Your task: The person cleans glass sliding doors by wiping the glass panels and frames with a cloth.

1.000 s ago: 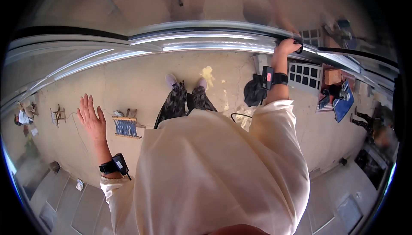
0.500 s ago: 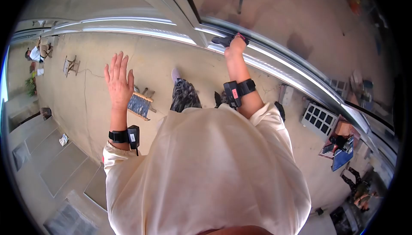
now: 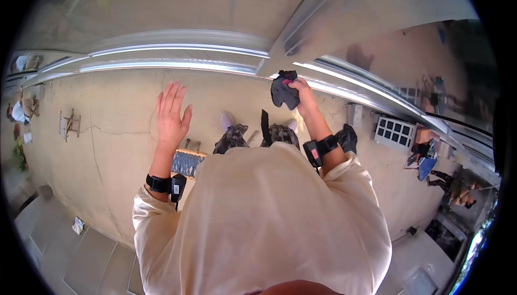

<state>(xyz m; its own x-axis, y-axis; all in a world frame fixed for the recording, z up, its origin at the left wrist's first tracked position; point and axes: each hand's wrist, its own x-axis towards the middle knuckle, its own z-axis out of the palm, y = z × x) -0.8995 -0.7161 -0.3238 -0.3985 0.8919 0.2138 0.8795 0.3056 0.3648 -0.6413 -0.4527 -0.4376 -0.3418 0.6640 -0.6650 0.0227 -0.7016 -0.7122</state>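
Note:
My right hand (image 3: pixel 303 91) grips a dark grey cloth (image 3: pixel 284 90) with a bit of pink showing by the fingers. The cloth hangs loosely, close to the metal window frame (image 3: pixel 272 61); I cannot tell whether it touches it. To the left, my left hand (image 3: pixel 171 113) is raised with its fingers stretched out and holds nothing. Below that hand is a stool with a blue patterned woven seat (image 3: pixel 187 163), partly hidden by my forearm and shirt.
Glass panes (image 3: pixel 177 4) and metal rails run along the front. A wooden stool (image 3: pixel 70 125) stands far left, near a seated person (image 3: pixel 21 111). At right are a white crate-like box (image 3: pixel 395 132), a dark bag (image 3: pixel 347 138) and another person (image 3: pixel 460 191).
My right hand has come down and away from the window rail, the cloth now hanging more open. My left hand has shifted right and slightly down, still spread. The whole view has turned.

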